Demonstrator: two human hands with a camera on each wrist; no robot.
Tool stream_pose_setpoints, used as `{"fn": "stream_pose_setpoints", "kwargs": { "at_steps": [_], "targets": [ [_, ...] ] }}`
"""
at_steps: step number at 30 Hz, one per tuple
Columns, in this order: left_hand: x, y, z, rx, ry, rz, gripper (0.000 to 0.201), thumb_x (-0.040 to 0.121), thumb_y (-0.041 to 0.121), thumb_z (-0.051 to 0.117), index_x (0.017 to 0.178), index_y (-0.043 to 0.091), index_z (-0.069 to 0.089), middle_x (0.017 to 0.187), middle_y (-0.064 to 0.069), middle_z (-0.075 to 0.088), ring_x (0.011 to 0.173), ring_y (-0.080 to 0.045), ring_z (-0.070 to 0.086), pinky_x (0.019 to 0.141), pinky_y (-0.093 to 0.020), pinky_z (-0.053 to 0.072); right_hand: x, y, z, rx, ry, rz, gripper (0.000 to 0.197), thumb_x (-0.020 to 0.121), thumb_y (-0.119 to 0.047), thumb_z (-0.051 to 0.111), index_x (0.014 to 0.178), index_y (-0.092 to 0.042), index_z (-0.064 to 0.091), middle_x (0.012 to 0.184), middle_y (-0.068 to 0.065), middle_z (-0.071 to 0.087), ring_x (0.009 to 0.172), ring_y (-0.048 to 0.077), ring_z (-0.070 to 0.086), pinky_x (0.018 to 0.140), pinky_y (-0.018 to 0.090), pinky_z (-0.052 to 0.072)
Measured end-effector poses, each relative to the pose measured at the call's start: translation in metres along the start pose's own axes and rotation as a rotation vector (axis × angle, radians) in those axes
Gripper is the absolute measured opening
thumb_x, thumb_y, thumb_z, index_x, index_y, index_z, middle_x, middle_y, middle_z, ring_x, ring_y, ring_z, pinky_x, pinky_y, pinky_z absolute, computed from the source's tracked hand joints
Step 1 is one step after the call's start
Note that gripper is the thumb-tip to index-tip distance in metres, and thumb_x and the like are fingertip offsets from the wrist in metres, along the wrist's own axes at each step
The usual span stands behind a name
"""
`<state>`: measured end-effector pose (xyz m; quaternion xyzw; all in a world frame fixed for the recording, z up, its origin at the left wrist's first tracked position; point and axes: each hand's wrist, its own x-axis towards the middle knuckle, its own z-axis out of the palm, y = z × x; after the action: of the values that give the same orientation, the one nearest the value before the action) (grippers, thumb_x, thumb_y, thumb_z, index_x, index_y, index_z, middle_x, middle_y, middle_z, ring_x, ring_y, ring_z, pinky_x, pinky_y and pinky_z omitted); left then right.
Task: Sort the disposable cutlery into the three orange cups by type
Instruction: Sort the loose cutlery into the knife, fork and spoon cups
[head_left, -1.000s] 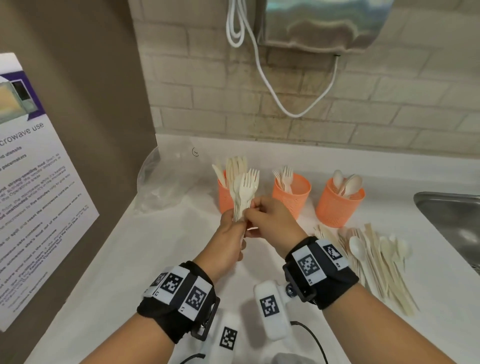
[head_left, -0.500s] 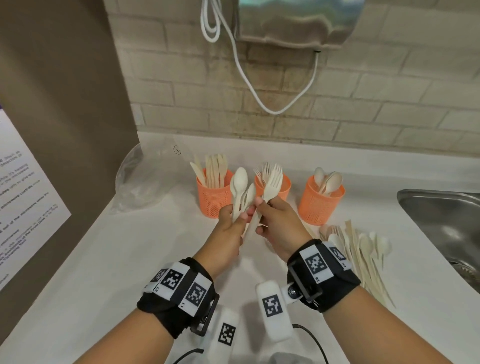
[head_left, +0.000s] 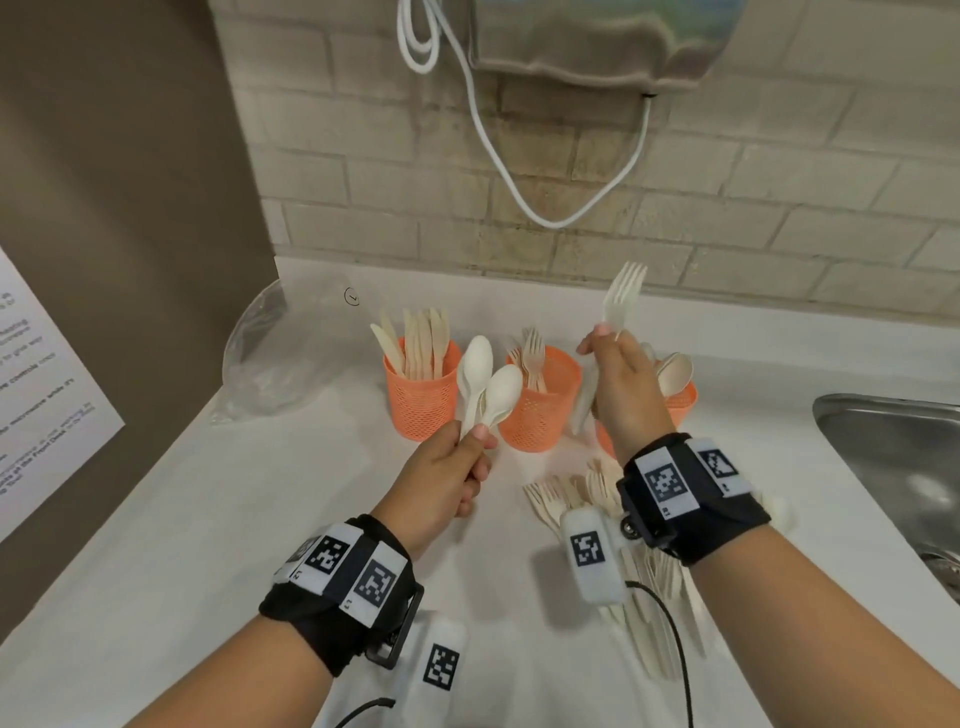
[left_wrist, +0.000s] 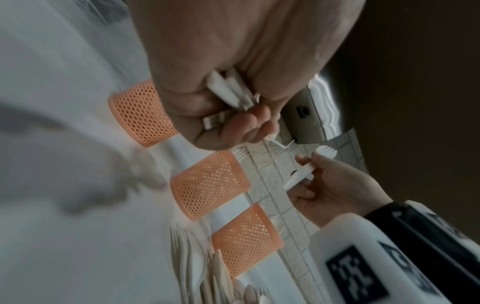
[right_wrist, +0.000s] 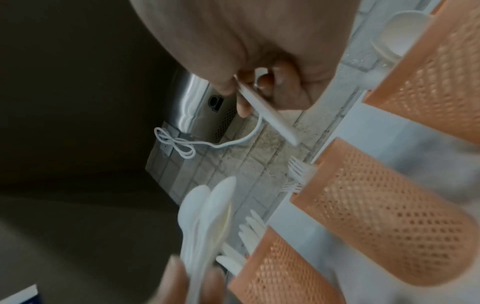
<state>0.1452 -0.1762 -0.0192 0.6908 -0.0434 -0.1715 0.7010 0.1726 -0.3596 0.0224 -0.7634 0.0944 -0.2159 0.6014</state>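
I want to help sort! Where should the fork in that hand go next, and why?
Probably lower the fork in the right hand into the middle cup. That cup already holds forks, while the left cup holds knives and the right cup holds spoons. The left hand grips spoons, which can wait.

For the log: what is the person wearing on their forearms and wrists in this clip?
Both forearms are bare, no sleeves. Each wrist carries a wide black strap: the left wrist strap and the right wrist strap. Both bear white panels printed with black square fiducial markers. A white camera module with its own marker hangs under the right wrist, trailing a thin black cable. No gloves are visible.
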Motion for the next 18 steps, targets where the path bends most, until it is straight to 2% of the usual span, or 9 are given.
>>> {"fn": "stream_pose_setpoints", "kwargs": {
  "at_steps": [2,5,8,10,12,13,15,16,18],
  "targets": [
    [0.002,-0.002,-0.001,0.027,0.001,0.0,0.025,0.101,0.029,0.041,0.105,0.01,0.057,0.067,0.006,0.048,0.048,-0.004,0.037,0.051,-0.019,0.034,0.013,-0.001,0.0,-0.003,0.043,-0.062,0.03,0.099,-0.041,0.04,0.079,-0.028,0.056,0.067,-0.006,0.048,0.064,0.011,0.048,0.07,0.037,0.04],
    [0.004,-0.005,-0.002,0.045,0.011,0.0,0.023,0.101,0.027,0.041,0.106,0.01,0.057,0.069,0.006,0.049,0.049,-0.003,0.037,0.053,-0.019,0.034,0.029,-0.002,0.005,-0.022,0.037,-0.063,0.028,0.1,-0.035,0.042,0.079,-0.027,0.057,0.067,0.002,0.054,0.06,0.016,0.055,0.067,0.041,0.048],
    [0.005,-0.006,-0.001,0.039,0.013,-0.002,0.022,0.101,0.027,0.042,0.104,0.012,0.057,0.069,0.006,0.05,0.049,-0.003,0.037,0.053,-0.019,0.034,0.041,0.003,0.012,-0.227,-0.056,-0.021,0.029,0.101,-0.034,0.041,0.081,-0.02,0.058,0.07,0.001,0.057,0.068,0.019,0.057,0.068,0.034,0.043],
    [0.004,-0.006,0.0,0.017,0.016,-0.01,0.024,0.101,0.029,0.041,0.104,0.011,0.057,0.068,0.006,0.049,0.048,-0.003,0.036,0.051,-0.018,0.032,0.047,0.013,0.014,-0.433,-0.146,0.067,0.028,0.098,-0.036,0.048,0.1,-0.01,0.058,0.094,0.008,0.058,0.086,0.024,0.057,0.073,0.029,0.038],
    [0.004,-0.005,0.001,-0.034,0.031,-0.033,0.025,0.101,0.029,0.04,0.103,0.012,0.057,0.066,0.005,0.047,0.047,-0.003,0.035,0.049,-0.017,0.031,0.046,0.02,0.012,-0.484,-0.108,0.14,0.048,0.089,-0.039,0.062,0.125,-0.01,0.048,0.12,0.009,0.045,0.102,0.022,0.049,0.082,0.029,0.038],
    [0.005,-0.005,0.001,-0.066,0.04,-0.047,0.026,0.102,0.028,0.038,0.104,0.012,0.058,0.066,0.005,0.047,0.047,-0.004,0.035,0.048,-0.017,0.03,0.041,0.02,0.01,-0.431,-0.03,0.134,0.057,0.084,-0.037,0.068,0.128,-0.011,0.043,0.121,0.007,0.04,0.105,0.02,0.046,0.086,0.029,0.037],
    [0.006,-0.005,0.001,-0.11,0.048,-0.061,0.027,0.103,0.022,0.034,0.107,0.01,0.058,0.069,0.003,0.047,0.047,-0.005,0.035,0.047,-0.017,0.03,0.025,0.02,0.008,-0.253,0.072,0.08,0.053,0.082,-0.033,0.072,0.121,-0.01,0.044,0.107,0.0,0.043,0.099,0.018,0.046,0.082,0.027,0.037],
    [0.007,-0.005,0.001,-0.115,0.049,-0.06,0.028,0.102,0.019,0.033,0.108,0.01,0.058,0.07,0.002,0.048,0.048,-0.005,0.035,0.047,-0.017,0.031,0.016,0.02,0.008,-0.183,0.037,0.079,0.044,0.084,-0.032,0.07,0.114,-0.009,0.047,0.097,-0.002,0.047,0.093,0.017,0.048,0.078,0.027,0.038],
    [0.007,-0.005,0.003,-0.101,0.044,-0.053,0.026,0.102,0.017,0.033,0.108,0.01,0.058,0.074,0.002,0.05,0.053,-0.007,0.037,0.049,-0.019,0.032,-0.008,0.02,0.01,-0.143,-0.177,0.094,0.032,0.089,-0.033,0.064,0.101,-0.005,0.055,0.082,-0.002,0.051,0.077,0.012,0.05,0.069,0.025,0.039]
  ]
}}
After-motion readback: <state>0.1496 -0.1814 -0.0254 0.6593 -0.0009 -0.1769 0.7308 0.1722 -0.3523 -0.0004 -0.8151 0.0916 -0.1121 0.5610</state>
